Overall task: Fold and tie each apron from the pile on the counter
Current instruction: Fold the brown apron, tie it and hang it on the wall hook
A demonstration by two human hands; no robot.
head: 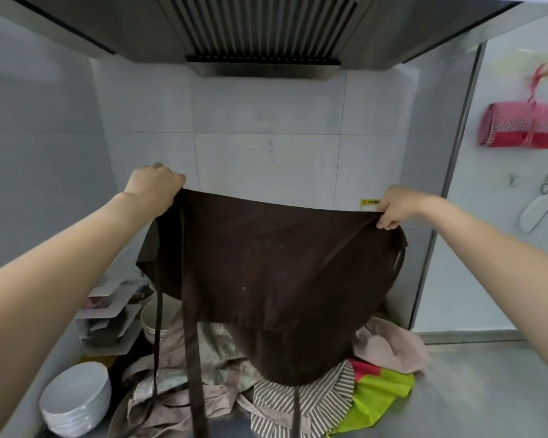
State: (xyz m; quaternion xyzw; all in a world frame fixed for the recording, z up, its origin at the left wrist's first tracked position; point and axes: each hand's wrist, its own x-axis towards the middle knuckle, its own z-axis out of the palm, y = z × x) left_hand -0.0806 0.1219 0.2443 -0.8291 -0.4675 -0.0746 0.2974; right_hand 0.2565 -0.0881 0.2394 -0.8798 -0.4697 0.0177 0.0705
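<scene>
A dark brown apron [276, 263] hangs spread out in the air in front of me. My left hand [154, 184] grips its upper left corner and my right hand [399, 207] pinches its upper right corner. Long brown straps [192, 358] dangle from the left side down over the pile. Below it on the steel counter [475, 390] lies the pile of aprons [203, 374]: floral, pink, brown-striped [301, 406] and bright green with red [380, 393]. The brown apron hides the middle of the pile.
A stack of white plates [76, 399] sits at the front left, with bowls [152, 317] and a clear container rack [108, 320] behind. A range hood [260, 33] hangs overhead. A red folded cloth [522, 124] and a white utensil [535, 213] hang on the right wall.
</scene>
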